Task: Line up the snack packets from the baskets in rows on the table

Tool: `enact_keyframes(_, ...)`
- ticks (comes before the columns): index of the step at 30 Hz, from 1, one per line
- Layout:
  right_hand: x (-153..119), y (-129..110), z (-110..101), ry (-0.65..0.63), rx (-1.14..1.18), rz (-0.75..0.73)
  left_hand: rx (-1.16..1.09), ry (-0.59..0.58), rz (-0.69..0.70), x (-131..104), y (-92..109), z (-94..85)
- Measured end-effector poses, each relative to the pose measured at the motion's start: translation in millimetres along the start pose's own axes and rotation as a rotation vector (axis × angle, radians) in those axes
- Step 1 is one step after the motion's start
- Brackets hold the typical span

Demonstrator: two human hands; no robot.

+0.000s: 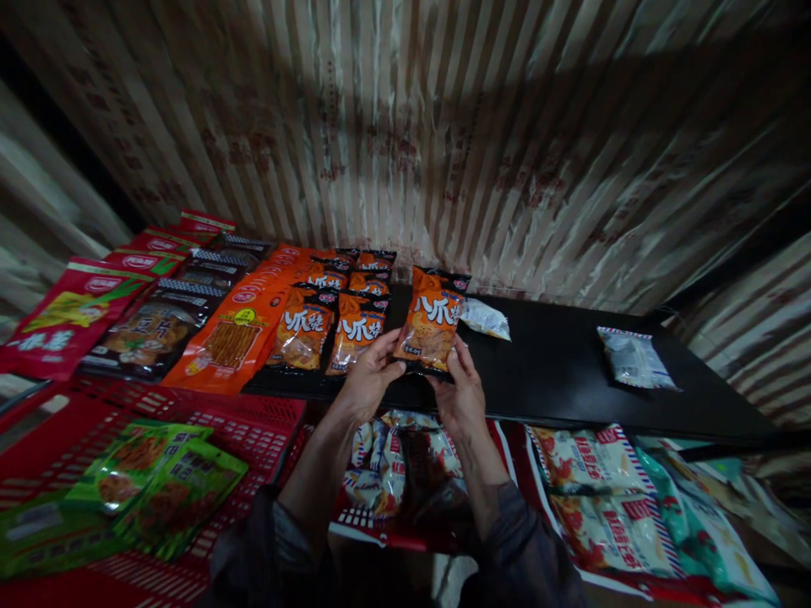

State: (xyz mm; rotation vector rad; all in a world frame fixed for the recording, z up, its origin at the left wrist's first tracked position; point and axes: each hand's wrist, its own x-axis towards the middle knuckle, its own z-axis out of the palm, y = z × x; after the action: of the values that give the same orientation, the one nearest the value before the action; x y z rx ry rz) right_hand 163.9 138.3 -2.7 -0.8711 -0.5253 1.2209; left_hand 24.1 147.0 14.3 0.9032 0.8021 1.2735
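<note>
Pinches the orange bag by its lower sides with left hand and right hand, near the front edge of the black shelf beside matching bags, apparently to steady it.

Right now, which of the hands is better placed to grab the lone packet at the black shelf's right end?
Right, probably. The right hand is nearer the silvery-white packet; the left hand would have to cross over. Both hold the orange snack bag, so the right would let go first.
</note>
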Motion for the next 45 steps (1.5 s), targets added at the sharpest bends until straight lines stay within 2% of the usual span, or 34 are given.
enact_keyframes(2, 0, 0, 0, -0.020, -0.041, -0.020, 0.037, 0.008, 0.012, 1, -2, -1.0)
enact_keyframes(7, -1, 3, 1, -0.114, -0.127, -0.027, 0.082, 0.110, 0.052, 6, -8, -1.0)
enact_keyframes(12, 1, 7, 0, -0.176, -0.209, -0.046, 0.044, 0.107, 0.045, 8, -11, -0.1)
enact_keyframes(19, 3, 11, -4, -0.177, -0.260, -0.036, 0.076, 0.170, -0.005, 8, -15, -3.2)
enact_keyframes(30, -3, 3, 2, -0.169, -0.159, 0.024, 0.146, 0.207, 0.074, 12, -22, -4.2)
enact_keyframes(32, 1, 3, -3, -0.147, -0.164, 0.000, 0.188, 0.202, 0.109, 12, -22, -7.2)
enact_keyframes(34, 7, 0, -9, -0.077, -0.203, -0.084, 0.242, 0.179, 0.145, 12, -22, -9.9)
enact_keyframes(37, 17, -17, -15, 0.049, -0.368, -0.306, 0.268, 0.156, 0.161, 12, -21, -11.0)
enact_keyframes(40, 28, -54, -12, 0.123, -0.577, -0.573, 0.230, 0.174, 0.129, 11, -19, -7.5)
enact_keyframes(43, 44, -94, 3, 0.045, -0.795, -0.736, 0.233, 0.161, 0.110, 9, -15, -1.8)
enact_keyframes(45, 59, -112, 15, -0.059, -0.867, -0.695, 0.250, 0.154, 0.115, 7, -12, 1.0)
